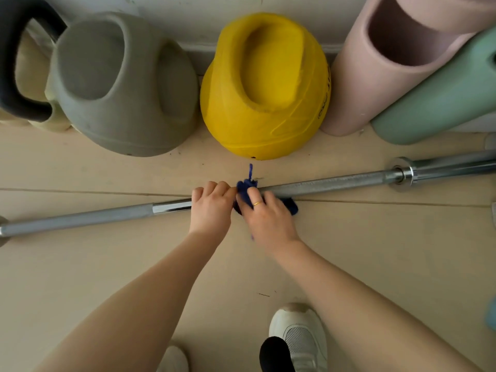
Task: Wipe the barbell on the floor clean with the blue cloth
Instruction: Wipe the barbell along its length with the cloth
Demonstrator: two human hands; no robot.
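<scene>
Left hand [210, 208] grips the bar [335, 183] mid-floor [80, 264]; right hand [268, 218] clutches the cloth [245, 191] around it, just beside.

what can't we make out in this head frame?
- Barbell ends: cut off by the left and right edges.
- Bar's middle: hidden under left hand, right hand and blue cloth.
- Print on yellow kettlebell: too small to read.
- Dirt on bar: not discernible.
</scene>
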